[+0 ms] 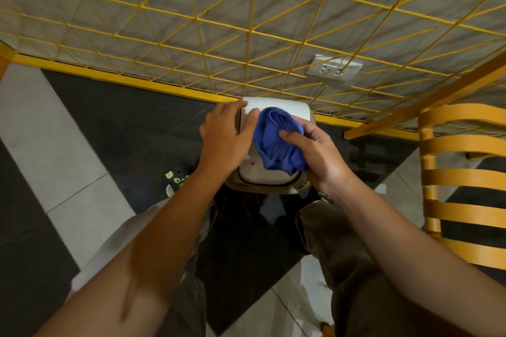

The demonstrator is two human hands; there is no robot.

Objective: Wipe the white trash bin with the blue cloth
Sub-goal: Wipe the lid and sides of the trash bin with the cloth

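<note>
The white trash bin (276,108) stands on the floor against a yellow wire grid, seen from straight above between my legs. The blue cloth (278,139) lies bunched on the bin's lid and covers most of it. My right hand (317,153) grips the cloth from the right side, thumb pressed on top of it. My left hand (228,137) clasps the bin's left edge, fingers curled over the rim and thumb touching the cloth. The bin's near part shows dirty specks below the cloth.
A yellow wire grid (254,35) with a yellow base rail fronts a grey wall with a power socket (334,68). A wooden slatted chair (462,172) stands at the right. The floor has black and pale tiles. A patterned shoe (175,179) shows left of the bin.
</note>
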